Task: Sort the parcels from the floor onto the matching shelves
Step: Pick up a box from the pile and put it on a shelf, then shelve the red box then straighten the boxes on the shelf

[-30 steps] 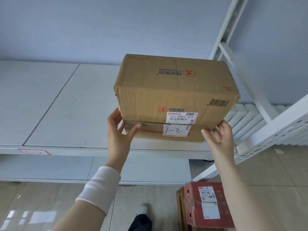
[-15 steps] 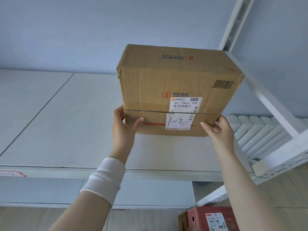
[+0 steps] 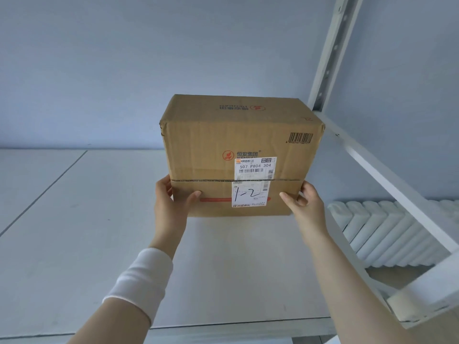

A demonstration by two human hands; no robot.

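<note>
Placing step: box [image 3: 238,155] marked 1-2 is at the white shelf [image 3: 99,232], set down or nearly. Left hand [image 3: 171,202] & right hand [image 3: 304,207]: each grip clasps a lower corner. Next, prob.: seat it, let go.

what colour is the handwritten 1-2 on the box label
Black ink, on the white label stuck to the brown cardboard box. The head view shows it clearly.

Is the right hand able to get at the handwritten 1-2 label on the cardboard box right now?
Probably yes. The 1-2 label faces the person uncovered on the cardboard box, and the right hand grips the box edge just beside it, thumb pointing toward it, nothing between.
</note>
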